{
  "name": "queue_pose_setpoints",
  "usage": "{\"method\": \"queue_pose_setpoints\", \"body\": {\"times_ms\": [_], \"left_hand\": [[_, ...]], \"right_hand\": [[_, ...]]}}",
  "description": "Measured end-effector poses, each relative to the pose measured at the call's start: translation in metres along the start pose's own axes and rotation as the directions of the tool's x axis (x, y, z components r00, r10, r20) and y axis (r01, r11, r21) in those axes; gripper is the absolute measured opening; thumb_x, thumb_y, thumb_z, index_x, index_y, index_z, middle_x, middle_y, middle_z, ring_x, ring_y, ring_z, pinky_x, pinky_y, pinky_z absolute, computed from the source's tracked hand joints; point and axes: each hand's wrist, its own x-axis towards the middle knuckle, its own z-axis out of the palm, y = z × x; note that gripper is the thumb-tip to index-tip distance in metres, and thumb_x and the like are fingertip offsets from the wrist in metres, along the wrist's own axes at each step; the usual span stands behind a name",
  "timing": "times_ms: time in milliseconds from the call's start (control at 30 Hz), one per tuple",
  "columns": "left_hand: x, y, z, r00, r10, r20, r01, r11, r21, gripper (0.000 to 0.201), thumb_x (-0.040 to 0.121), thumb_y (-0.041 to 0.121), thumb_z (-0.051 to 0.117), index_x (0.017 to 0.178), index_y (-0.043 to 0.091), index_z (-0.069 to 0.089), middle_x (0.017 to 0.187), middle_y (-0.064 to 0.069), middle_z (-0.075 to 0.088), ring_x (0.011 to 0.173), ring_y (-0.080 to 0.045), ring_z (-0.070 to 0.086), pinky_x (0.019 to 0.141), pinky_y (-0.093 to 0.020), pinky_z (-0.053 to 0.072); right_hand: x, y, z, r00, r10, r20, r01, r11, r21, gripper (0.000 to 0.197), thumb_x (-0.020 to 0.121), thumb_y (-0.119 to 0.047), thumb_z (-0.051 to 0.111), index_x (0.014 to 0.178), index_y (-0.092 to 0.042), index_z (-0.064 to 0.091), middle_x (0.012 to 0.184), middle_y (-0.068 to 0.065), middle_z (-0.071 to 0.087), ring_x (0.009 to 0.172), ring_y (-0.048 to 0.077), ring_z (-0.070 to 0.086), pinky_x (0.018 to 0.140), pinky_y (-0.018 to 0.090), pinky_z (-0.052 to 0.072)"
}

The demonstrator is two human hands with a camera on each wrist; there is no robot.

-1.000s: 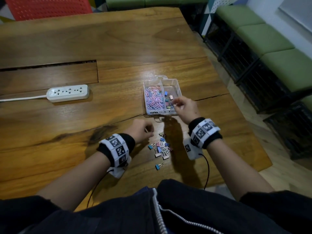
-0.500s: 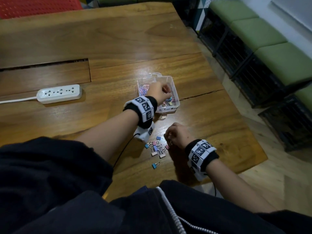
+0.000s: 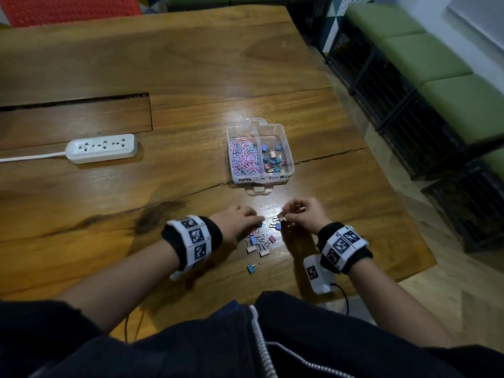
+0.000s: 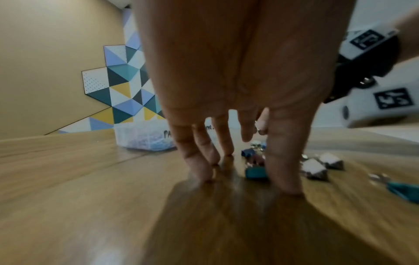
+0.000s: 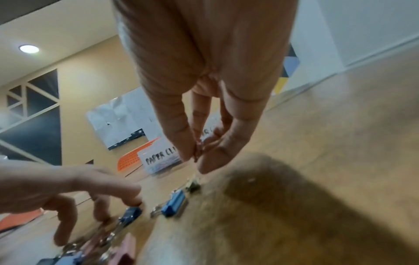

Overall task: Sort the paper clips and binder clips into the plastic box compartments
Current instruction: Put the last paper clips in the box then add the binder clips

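Box lengthwise away, tab seemingly toward person.

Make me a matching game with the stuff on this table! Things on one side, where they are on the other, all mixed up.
Things:
1. paper clips
2. power strip
3. lone blue binder clip
4. right hand

Places:
A. far left on the table, with a white cord
B. left compartment of the plastic box
C. pinching a small clip over the pile
D. on the table, nearest the person, apart from the pile

Pairs: 1-B, 2-A, 3-D, 4-C
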Motion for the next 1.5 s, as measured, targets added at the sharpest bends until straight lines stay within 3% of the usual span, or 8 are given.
{"method": "queue_pose_setpoints", "body": {"times_ms": [233, 433, 567, 733, 900, 1200, 1366, 1500], "left_hand": [[0.002, 0.004, 0.014, 0.997, 0.012, -0.081, -0.01, 1.0, 0.029, 0.07, 0.087, 0.015, 0.056, 0.145, 0.031, 0.019, 0.14, -0.007, 0.033, 0.125, -0.023, 0.035, 0.103, -0.035, 0.04], [0.004, 0.01, 0.015, 0.98, -0.04, -0.195, 0.021, 0.995, -0.1, 0.036, 0.089, 0.013, 0.053, 0.125, 0.016, 0.049, 0.123, -0.01, 0.046, 0.107, -0.023, 0.05, 0.09, -0.031, 0.046], [0.003, 0.012, 0.014, 0.976, -0.035, -0.217, 0.016, 0.996, -0.09, 0.036, 0.088, 0.014, 0.054, 0.123, 0.014, 0.048, 0.121, -0.009, 0.049, 0.107, -0.023, 0.051, 0.09, -0.032, 0.046], [0.001, 0.017, 0.019, 0.963, 0.014, -0.269, -0.027, 0.999, -0.046, 0.026, 0.09, 0.014, 0.05, 0.116, 0.012, 0.051, 0.118, -0.006, 0.054, 0.106, -0.021, 0.05, 0.09, -0.03, 0.043], [0.001, 0.018, 0.019, 0.966, -0.02, -0.257, -0.009, 0.994, -0.113, 0.034, 0.089, 0.015, 0.053, 0.123, 0.017, 0.051, 0.12, -0.005, 0.053, 0.11, -0.021, 0.051, 0.094, -0.031, 0.044], [-0.001, 0.016, 0.011, 0.945, -0.177, -0.276, 0.058, 0.918, -0.391, 0.02, 0.088, 0.012, 0.054, 0.107, 0.009, 0.06, 0.109, -0.003, 0.05, 0.091, -0.012, 0.048, 0.072, -0.017, 0.042], [0.035, 0.019, -0.057, 0.834, -0.248, -0.493, -0.077, 0.832, -0.55, 0.022, 0.085, 0.005, 0.057, 0.106, 0.003, 0.064, 0.107, -0.008, 0.063, 0.095, -0.017, 0.059, 0.082, -0.019, 0.048], [0.061, 0.015, -0.1, 0.77, -0.362, -0.526, -0.093, 0.751, -0.654, 0.023, 0.089, 0.003, 0.052, 0.109, 0.0, 0.063, 0.113, -0.014, 0.064, 0.105, -0.025, 0.06, 0.086, -0.024, 0.047]], "right_hand": [[-0.011, -0.009, 0.021, 0.998, -0.023, 0.066, 0.05, 0.898, -0.438, 0.041, 0.081, -0.005, 0.061, 0.12, -0.017, 0.053, 0.103, 0.003, 0.053, 0.091, 0.015, 0.052, 0.083, 0.026, 0.045], [-0.014, -0.008, 0.042, 0.996, -0.07, -0.059, 0.035, 0.886, -0.461, 0.028, 0.078, -0.004, 0.063, 0.105, -0.01, 0.06, 0.109, 0.007, 0.048, 0.097, 0.021, 0.05, 0.077, 0.024, 0.047], [-0.017, -0.004, 0.046, 0.991, -0.124, -0.041, 0.081, 0.827, -0.557, 0.018, 0.082, -0.006, 0.057, 0.1, -0.003, 0.06, 0.112, 0.01, 0.047, 0.1, 0.024, 0.05, 0.088, 0.03, 0.045], [-0.022, -0.001, 0.041, 0.98, -0.196, 0.016, 0.168, 0.791, -0.589, 0.016, 0.082, -0.003, 0.051, 0.097, -0.003, 0.056, 0.107, 0.012, 0.054, 0.099, 0.026, 0.051, 0.083, 0.029, 0.041], [-0.023, 0.004, 0.039, 0.988, -0.155, 0.012, 0.139, 0.843, -0.519, 0.027, 0.076, -0.012, 0.065, 0.101, -0.009, 0.055, 0.106, 0.007, 0.055, 0.099, 0.02, 0.052, 0.078, 0.019, 0.036], [-0.025, 0.007, 0.032, 0.983, -0.162, -0.089, 0.099, 0.868, -0.486, 0.023, 0.082, -0.006, 0.057, 0.105, -0.008, 0.062, 0.112, 0.007, 0.051, 0.105, 0.02, 0.05, 0.094, 0.025, 0.043], [-0.025, 0.008, 0.035, 0.984, -0.175, -0.033, 0.13, 0.831, -0.542, 0.017, 0.084, -0.004, 0.052, 0.098, -0.005, 0.061, 0.107, 0.009, 0.056, 0.1, 0.024, 0.054, 0.089, 0.03, 0.046], [-0.024, 0.01, 0.033, 0.985, -0.175, -0.014, 0.141, 0.839, -0.526, 0.016, 0.085, -0.004, 0.051, 0.1, -0.006, 0.058, 0.108, 0.011, 0.056, 0.099, 0.026, 0.055, 0.09, 0.035, 0.049]]}}
